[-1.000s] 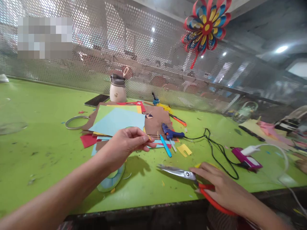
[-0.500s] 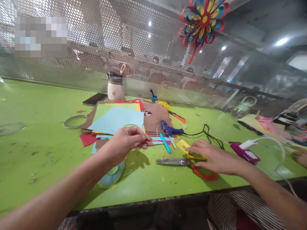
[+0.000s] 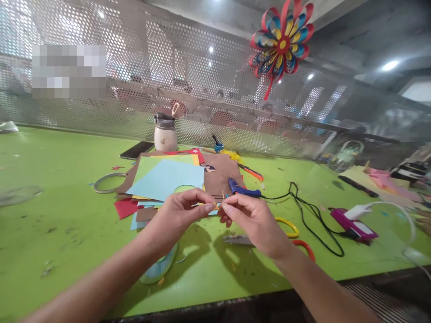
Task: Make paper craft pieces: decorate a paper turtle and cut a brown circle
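My left hand [image 3: 185, 213] is closed in a pinch on a small yellow paper piece [image 3: 216, 206], mostly covered by the fingertips. My right hand [image 3: 251, 220] meets it from the other side, thumb and fingers pressed together at the piece's right end. Under my right wrist lie scissors [image 3: 305, 246] with one red and one yellow handle loop, the blades partly covered. A roll of tape [image 3: 161, 267] rests beneath my left forearm. Just beyond the fingers is a blue glue gun [image 3: 244, 188], its nozzle end hidden by my right hand.
Stacked coloured paper [image 3: 164, 179] lies ahead on the green table [image 3: 67, 242]. Behind it stand a white jug [image 3: 165, 134] and a phone [image 3: 136, 150]. A metal ring [image 3: 109, 182] sits left. Black cord [image 3: 299, 215] and a purple power strip [image 3: 353, 224] lie right.
My right hand has left the scissors and moved left to meet my left hand at the small yellow paper piece. The scissors stay on the table. The view has tilted up slightly.
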`<action>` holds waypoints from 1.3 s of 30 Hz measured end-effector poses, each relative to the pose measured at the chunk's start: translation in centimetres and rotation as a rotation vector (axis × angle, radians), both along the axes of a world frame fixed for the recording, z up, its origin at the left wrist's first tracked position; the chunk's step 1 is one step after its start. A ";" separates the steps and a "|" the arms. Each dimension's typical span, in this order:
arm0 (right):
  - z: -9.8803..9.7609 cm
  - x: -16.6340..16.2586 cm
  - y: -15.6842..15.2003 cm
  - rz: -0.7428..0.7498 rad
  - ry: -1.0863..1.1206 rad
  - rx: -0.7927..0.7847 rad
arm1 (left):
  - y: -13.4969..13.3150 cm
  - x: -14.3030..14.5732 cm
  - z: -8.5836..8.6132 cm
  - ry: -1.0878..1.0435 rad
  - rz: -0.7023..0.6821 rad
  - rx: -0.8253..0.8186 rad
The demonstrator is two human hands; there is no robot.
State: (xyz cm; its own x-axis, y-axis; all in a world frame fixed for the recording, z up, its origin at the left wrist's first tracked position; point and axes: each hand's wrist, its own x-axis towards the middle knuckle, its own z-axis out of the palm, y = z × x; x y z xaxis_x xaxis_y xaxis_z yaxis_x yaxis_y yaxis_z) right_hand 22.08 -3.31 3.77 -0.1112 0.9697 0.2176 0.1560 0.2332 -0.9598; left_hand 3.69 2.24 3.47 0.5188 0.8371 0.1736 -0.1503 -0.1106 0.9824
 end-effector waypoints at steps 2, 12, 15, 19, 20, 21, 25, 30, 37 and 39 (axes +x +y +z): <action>-0.1 0.0 0.1 0.087 0.144 -0.113 | -0.1 0.0 0.1 -0.015 -0.009 0.031; -0.4 0.1 0.1 0.219 0.413 -0.275 | -0.1 -0.1 -0.2 -0.040 -0.045 0.028; -0.7 0.2 0.1 0.222 0.443 -0.285 | 0.1 -0.1 -0.2 -0.035 -0.045 0.032; -1.1 0.2 0.2 0.233 0.477 -0.273 | 0.2 -0.2 -0.4 -0.045 -0.073 0.095; -1.1 0.2 0.2 0.237 0.480 -0.268 | 0.2 -0.2 -0.4 -0.047 -0.077 0.105; -1.2 0.2 0.2 0.241 0.482 -0.264 | 0.2 -0.2 -0.5 -0.049 -0.080 0.109; -1.2 0.3 0.2 0.258 0.492 -0.257 | 0.3 -0.3 -0.7 -0.081 -0.116 0.081; -1.2 0.3 0.2 0.266 0.503 -0.263 | 0.3 -0.1 -0.8 -0.106 -0.147 0.058; -1.0 0.3 0.1 0.264 0.499 -0.269 | 0.3 -0.1 -0.5 -0.092 -0.136 0.046; -1.0 0.3 0.1 0.259 0.500 -0.278 | 0.3 -0.1 -0.6 -0.089 -0.134 0.051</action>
